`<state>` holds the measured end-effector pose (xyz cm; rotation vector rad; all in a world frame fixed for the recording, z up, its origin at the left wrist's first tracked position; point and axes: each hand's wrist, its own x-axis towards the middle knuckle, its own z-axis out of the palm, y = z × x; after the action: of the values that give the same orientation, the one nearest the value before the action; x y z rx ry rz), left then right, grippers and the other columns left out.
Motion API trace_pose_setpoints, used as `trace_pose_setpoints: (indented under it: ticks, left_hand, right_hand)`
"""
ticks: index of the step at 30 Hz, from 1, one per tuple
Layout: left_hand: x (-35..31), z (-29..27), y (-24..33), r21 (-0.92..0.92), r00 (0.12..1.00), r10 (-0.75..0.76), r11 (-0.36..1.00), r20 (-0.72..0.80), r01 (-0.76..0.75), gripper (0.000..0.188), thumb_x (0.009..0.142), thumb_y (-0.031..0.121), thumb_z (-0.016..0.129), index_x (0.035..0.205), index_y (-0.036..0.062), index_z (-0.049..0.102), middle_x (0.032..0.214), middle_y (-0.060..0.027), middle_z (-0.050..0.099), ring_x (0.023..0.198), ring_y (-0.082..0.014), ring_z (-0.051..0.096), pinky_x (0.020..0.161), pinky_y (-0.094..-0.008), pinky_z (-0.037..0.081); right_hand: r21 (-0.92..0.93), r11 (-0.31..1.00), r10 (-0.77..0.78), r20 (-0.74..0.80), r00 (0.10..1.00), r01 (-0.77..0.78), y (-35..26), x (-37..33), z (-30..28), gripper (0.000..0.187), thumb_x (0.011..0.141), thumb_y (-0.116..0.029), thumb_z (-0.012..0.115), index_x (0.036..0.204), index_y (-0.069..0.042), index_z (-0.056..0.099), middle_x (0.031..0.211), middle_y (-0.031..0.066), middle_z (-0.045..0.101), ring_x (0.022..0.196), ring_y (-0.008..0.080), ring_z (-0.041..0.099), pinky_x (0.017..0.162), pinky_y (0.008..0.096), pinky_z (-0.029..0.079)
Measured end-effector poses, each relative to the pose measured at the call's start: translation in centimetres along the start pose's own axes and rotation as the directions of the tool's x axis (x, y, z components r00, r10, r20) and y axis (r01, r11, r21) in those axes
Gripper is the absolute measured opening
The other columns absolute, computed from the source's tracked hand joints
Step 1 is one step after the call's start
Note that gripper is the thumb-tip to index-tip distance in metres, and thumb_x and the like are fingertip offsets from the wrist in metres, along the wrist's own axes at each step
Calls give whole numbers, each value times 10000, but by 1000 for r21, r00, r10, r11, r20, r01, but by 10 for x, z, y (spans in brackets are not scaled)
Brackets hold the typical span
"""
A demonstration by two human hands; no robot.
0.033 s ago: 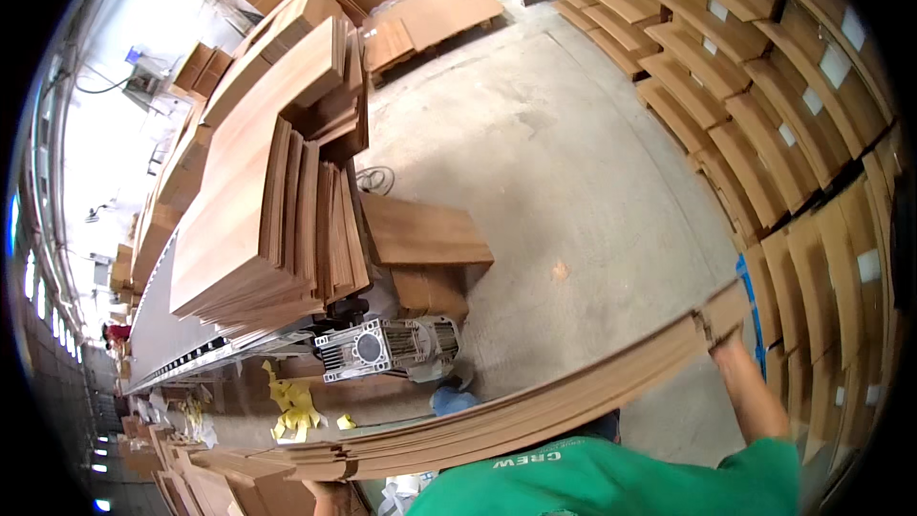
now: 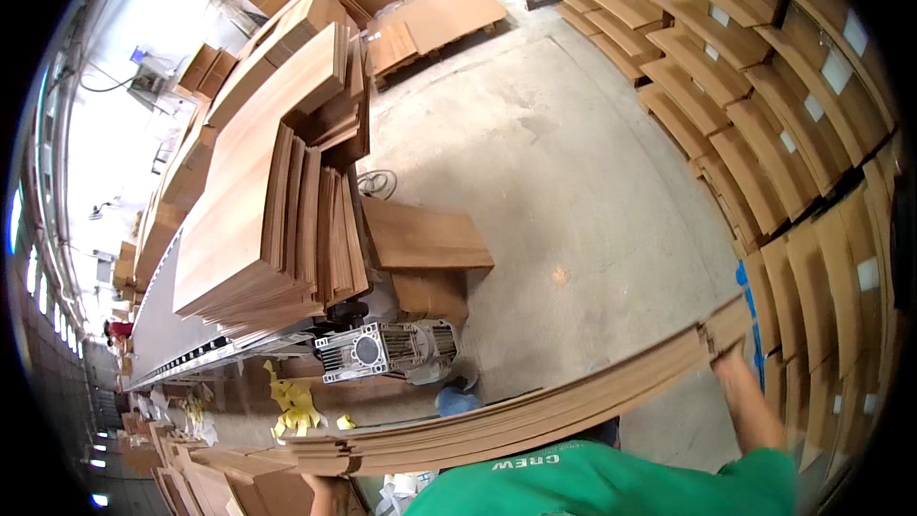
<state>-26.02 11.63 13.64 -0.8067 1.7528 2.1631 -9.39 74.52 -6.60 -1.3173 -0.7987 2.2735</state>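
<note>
A long, thin stack of flattened cardboard boxes [image 2: 535,418] stretches across in front of my green shirt, seen edge-on and tilted up toward the right. Its left end rests against my left hand [image 2: 328,487], whose fingers are mostly hidden beneath the cardboard. At the opposite end my right hand [image 2: 730,365] grips the stack from below, close to a notch in the sheets. Ahead on the left, a larger pile of flat cardboard [image 2: 258,220] lies on a conveyor [image 2: 172,325].
A grey motor [image 2: 387,349] juts from the conveyor's end, near a cardboard box [image 2: 425,234] on the floor. Stacked flat cardboard [image 2: 764,134] forms a wall on the right. Yellow scraps [image 2: 294,403] lie left of my feet. A low cardboard-covered pallet [image 2: 439,21] stands farther back.
The right end of the cardboard stack and my right hand sit slightly lower than before. Both hands keep their places at the stack's ends.
</note>
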Motion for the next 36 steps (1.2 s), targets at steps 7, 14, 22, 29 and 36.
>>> trace_pose_setpoints:
  ticks: [7, 14, 22, 29, 36]
  left_hand:
    - [66, 139, -19, -23, 994, -48, 999, -101, 46, 401, 840, 361, 455, 1134, 88, 467, 1084, -68, 544, 993, -248, 520, 860, -398, 418]
    - [227, 268, -78, 466, 921, -278, 876, 274, 126, 815, 799, 690, 276, 1362, 102, 261, 1396, -95, 264, 1269, -238, 249, 1041, -368, 160]
    - [437, 463, -95, 726, 926, -179, 675, 331, -129, 995, 734, 774, 146, 1277, -32, 362, 1303, -214, 379, 1248, -297, 307, 1032, -363, 199]
    - [541, 596, 37, 749, 928, -277, 662, 248, -3, 1016, 725, 780, 148, 1219, -65, 425, 1246, -239, 432, 1183, -322, 397, 964, -370, 308]
    - [646, 673, 109, 669, 864, -418, 731, 281, 136, 879, 752, 754, 164, 1353, 124, 285, 1377, -151, 283, 1268, -300, 261, 1014, -450, 201]
  right_hand:
    - [265, 958, 172, -242, 955, -106, -54, 13, -113, 763, 795, -650, 351, 1329, -107, 304, 1366, 98, 295, 1200, 304, 335, 957, 462, 323]
    - [32, 991, 133, -147, 980, -129, -66, 146, -165, 757, 781, -677, 318, 1254, -94, 415, 1287, 122, 417, 1142, 338, 414, 941, 509, 339]
    - [-104, 974, -216, -143, 966, 203, -150, 209, 21, 547, 856, -545, 321, 1159, -128, 503, 1153, 97, 533, 1020, 298, 515, 880, 432, 419]
    - [-257, 958, 58, -261, 964, -127, -267, 324, 212, 581, 895, -500, 237, 1277, -92, 397, 1280, 126, 421, 1138, 307, 428, 926, 440, 375]
    - [-341, 940, -50, -71, 996, 23, -274, 478, 351, 646, 850, -590, 304, 1246, -94, 427, 1258, 121, 448, 1136, 295, 429, 955, 444, 343]
